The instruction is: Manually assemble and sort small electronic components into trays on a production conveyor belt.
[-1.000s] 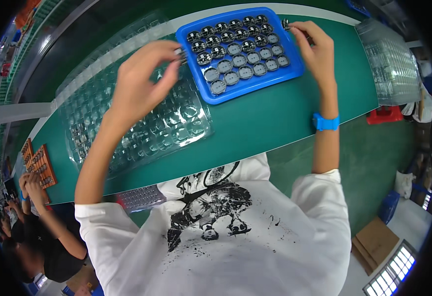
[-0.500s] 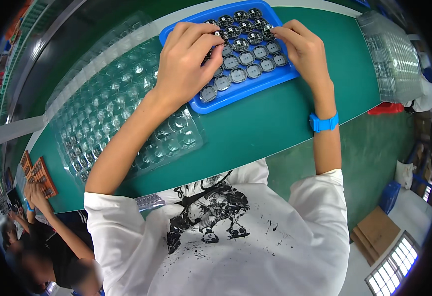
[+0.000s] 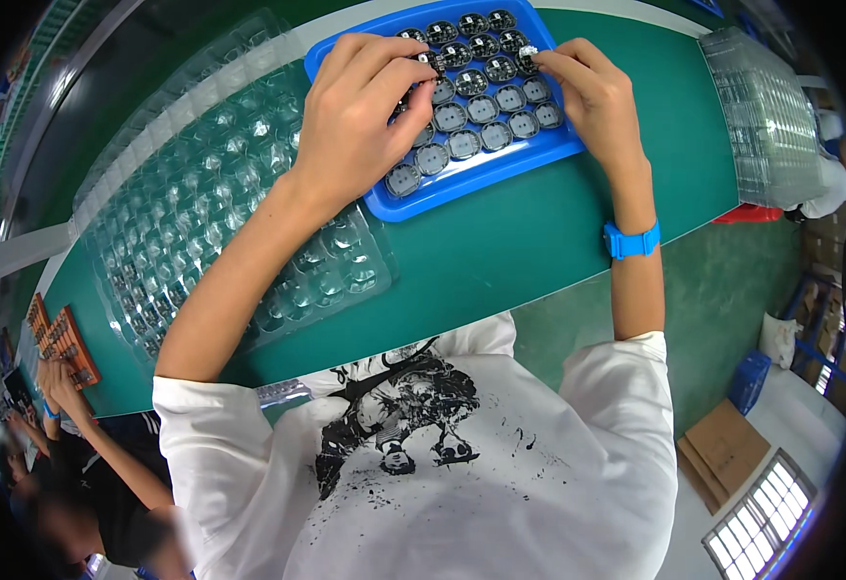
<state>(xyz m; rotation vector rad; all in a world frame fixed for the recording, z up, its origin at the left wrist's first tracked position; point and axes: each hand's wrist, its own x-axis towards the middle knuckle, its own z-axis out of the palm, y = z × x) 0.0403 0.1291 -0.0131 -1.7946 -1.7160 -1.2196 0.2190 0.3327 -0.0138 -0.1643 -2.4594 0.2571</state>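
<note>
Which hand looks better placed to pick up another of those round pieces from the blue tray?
Probably the left hand: it lies over the middle of the blue tray, fingertips on the round pieces. The right hand sits at the tray's far right edge, already pinching something small.

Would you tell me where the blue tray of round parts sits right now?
In the head view, the blue tray lies top centre on the green table, under both hands, right of the clear blister tray.

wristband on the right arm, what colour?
Bright blue wristband, plain, just below the right hand. Clearest in the head view.
</note>
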